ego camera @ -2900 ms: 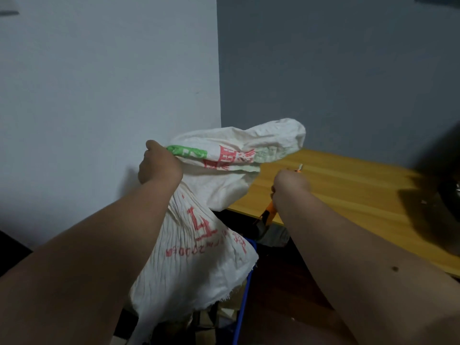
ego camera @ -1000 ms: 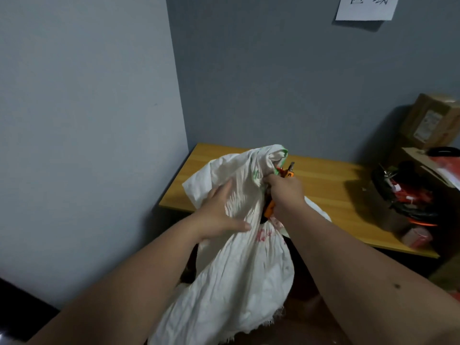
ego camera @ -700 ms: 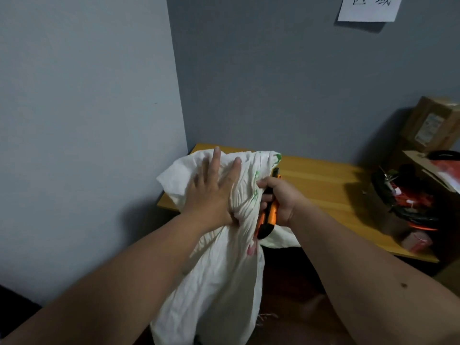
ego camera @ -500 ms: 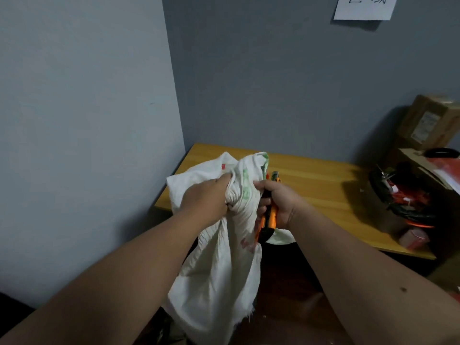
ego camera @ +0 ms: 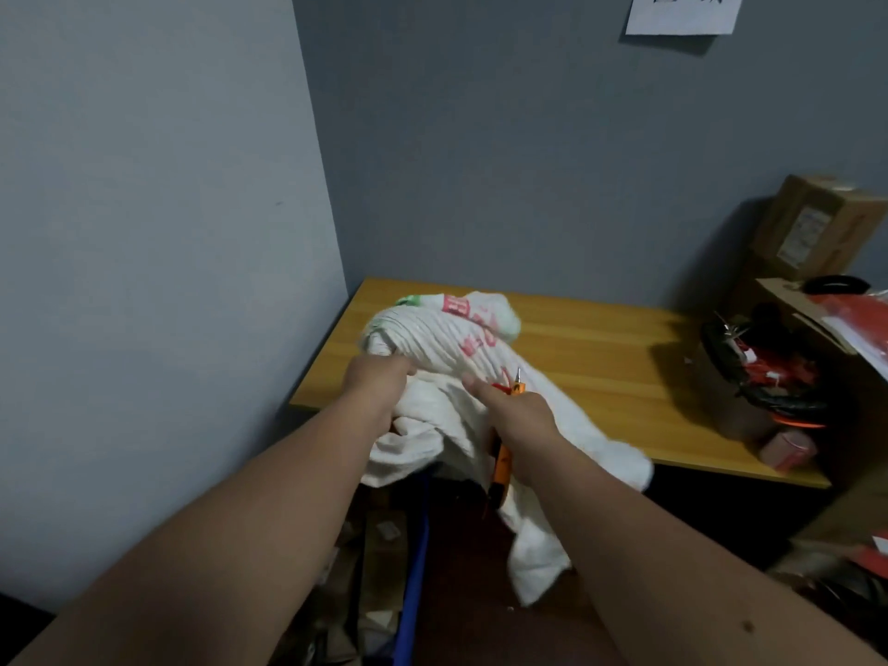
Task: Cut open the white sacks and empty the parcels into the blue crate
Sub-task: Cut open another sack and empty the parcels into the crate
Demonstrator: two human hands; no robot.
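A crumpled white sack (ego camera: 451, 348) with red and green print lies bunched on the near left corner of the wooden table (ego camera: 600, 358), one end hanging off the front edge. My left hand (ego camera: 375, 386) grips a fold of the sack. My right hand (ego camera: 519, 415) holds an orange utility knife (ego camera: 502, 466), blade tip up, against the sack. Below, the blue crate's rim (ego camera: 413, 569) shows, with brown parcels (ego camera: 379, 545) inside.
Grey walls meet in the corner behind the table. A dark pot with red items (ego camera: 764, 372) and cardboard boxes (ego camera: 817, 228) stand at the table's right end. A paper sign (ego camera: 682, 12) hangs on the wall.
The sack has gone from hanging in front of me to bunched up on the table corner. Both hands moved forward and down with it; the knife stays in my right hand.
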